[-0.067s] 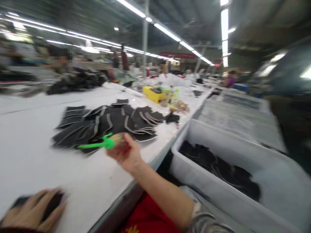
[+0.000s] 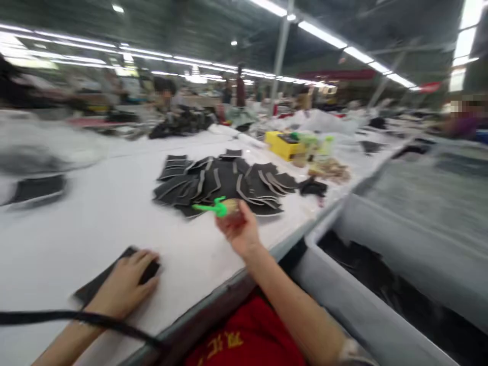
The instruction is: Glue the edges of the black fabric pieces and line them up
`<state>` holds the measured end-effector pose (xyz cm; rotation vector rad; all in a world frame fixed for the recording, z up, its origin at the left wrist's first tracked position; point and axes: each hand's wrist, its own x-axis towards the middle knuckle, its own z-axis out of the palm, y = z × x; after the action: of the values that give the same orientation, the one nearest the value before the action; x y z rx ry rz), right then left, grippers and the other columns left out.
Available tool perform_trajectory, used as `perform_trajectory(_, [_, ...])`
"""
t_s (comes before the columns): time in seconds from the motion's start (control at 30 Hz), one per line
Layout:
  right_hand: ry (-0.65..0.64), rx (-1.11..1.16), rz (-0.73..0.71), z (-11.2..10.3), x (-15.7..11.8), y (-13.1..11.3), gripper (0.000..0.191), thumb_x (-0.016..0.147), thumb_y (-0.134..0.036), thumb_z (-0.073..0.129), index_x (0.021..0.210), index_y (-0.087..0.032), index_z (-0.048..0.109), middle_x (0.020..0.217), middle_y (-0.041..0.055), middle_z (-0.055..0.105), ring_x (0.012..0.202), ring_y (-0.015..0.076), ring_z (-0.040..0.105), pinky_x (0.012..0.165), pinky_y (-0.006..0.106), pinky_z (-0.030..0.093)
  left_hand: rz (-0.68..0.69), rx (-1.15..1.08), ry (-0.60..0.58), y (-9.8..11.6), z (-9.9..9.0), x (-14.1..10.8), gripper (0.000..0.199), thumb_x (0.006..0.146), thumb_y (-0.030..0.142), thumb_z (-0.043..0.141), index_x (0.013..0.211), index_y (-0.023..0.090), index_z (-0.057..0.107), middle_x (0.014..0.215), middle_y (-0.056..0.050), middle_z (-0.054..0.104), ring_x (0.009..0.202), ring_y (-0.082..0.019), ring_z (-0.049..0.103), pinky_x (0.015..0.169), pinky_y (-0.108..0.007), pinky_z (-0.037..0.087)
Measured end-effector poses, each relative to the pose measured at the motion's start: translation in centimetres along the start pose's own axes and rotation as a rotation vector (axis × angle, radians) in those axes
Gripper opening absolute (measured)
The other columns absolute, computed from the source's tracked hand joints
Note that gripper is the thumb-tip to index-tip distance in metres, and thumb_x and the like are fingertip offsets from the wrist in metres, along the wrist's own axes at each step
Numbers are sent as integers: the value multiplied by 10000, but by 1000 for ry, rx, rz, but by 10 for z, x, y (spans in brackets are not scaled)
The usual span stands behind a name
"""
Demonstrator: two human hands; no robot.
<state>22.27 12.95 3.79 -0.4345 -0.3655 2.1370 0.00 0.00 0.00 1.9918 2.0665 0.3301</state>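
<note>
The right hand (image 2: 244, 235) grips a bottle (image 2: 231, 206); its nozzle (image 2: 206, 207) points left, away from the fingers. Under the left hand (image 2: 124, 285), fingers slightly spread, lies a dark piece (image 2: 101, 279).

Left hand (image 2: 124, 284) on dark piece (image 2: 99, 278), right hand (image 2: 241, 231) holding green-tipped bottle (image 2: 231, 207).
Pile of dark pieces (image 2: 224, 183) on white table (image 2: 114, 218); yellow box (image 2: 282, 146) behind.

A yellow box (image 2: 279, 146) was located toward the rear of the white surface (image 2: 125, 203). Translucent sheeting (image 2: 49, 145) lay at the left. A vertical column (image 2: 282, 58) stood behind the box, strip lights (image 2: 324, 34) lined the ceiling (image 2: 183, 25), and a red sign (image 2: 430, 87) hung at the right.
</note>
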Motion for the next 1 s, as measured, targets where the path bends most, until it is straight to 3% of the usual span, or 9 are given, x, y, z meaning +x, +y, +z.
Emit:
perform_trajectory(0.03, [8, -4, 8, -3, 2, 0, 165, 837, -328, 679, 797, -169, 668, 743, 32, 739, 641, 185, 706, 646, 309, 621, -87, -3, -5, -7, -5, -24, 309, 788, 235, 664, 1097, 219, 674, 1293, -72, 607, 1200, -281, 541, 1060, -456, 428])
perform_trajectory(0.1, [15, -29, 7, -10, 14, 2, 142, 801, -307, 718, 855, -184, 672, 812, 31, 750, 696, 197, 718, 681, 332, 627, -30, -133, -105, -12, -11, -55, 331, 781, 217, 613, 1107, 231, 673, 1352, -58, 575, 1259, -267, 499, 1078, -397, 412])
perform_trajectory(0.13, [21, -51, 10, -14, 20, 4, 159, 777, -296, 739, 876, -192, 671, 846, 33, 753, 713, 206, 721, 695, 355, 630, -65, -204, -87, -11, -13, -61, 343, 799, 254, 595, 1135, 229, 659, 1378, -62, 550, 1239, -253, 517, 1042, -365, 443])
perform_trajectory(0.23, [-5, -111, 32, -22, 27, 14, 219, 715, -273, 786, 890, -215, 667, 882, 24, 752, 754, 221, 725, 703, 382, 634, -410, -199, 104, -2, -14, -61, 421, 868, 357, 526, 1246, 183, 583, 1348, -117, 530, 1079, -240, 601, 930, -362, 504])
perform_trajectory(0.3, [-33, -164, 59, -23, 27, 21, 235, 696, -283, 799, 882, -213, 672, 880, 27, 750, 761, 224, 725, 683, 373, 636, -566, -61, 120, 8, -12, -54, 480, 874, 387, 531, 1291, 149, 544, 1285, -150, 541, 1069, -273, 594, 929, -403, 497])
perform_trajectory(0.47, [-81, -295, 92, -17, 28, 31, 259, 686, -302, 808, 892, -210, 681, 877, 28, 746, 768, 224, 721, 644, 344, 634, -515, 159, -53, 27, -11, -40, 378, 869, 320, 537, 1187, 129, 604, 1223, -177, 533, 1127, -315, 551, 941, -416, 481])
perform_trajectory(0.73, [-80, -428, 79, -14, 24, 35, 301, 637, -345, 823, 869, -196, 702, 835, 26, 736, 726, 205, 704, 621, 312, 622, -535, 296, -136, 44, -16, -25, 337, 798, 260, 571, 1075, 79, 630, 1114, -204, 558, 1034, -332, 596, 824, -402, 523])
perform_trajectory(0.87, [-127, -504, 39, -12, 21, 34, 339, 636, -362, 828, 897, -199, 688, 848, 24, 722, 732, 198, 695, 629, 306, 612, -551, 318, -141, 39, -17, -17, 305, 812, 216, 523, 1039, 71, 664, 1089, -208, 589, 966, -322, 639, 787, -396, 522])
perform_trajectory(1.0, [-139, -594, -41, -7, 21, 32, 392, 640, -373, 837, 944, -203, 657, 885, 20, 695, 759, 190, 676, 634, 297, 598, -539, 275, -154, 21, -27, -21, 326, 857, 200, 441, 1036, 122, 702, 1067, -178, 641, 934, -298, 659, 802, -393, 509])
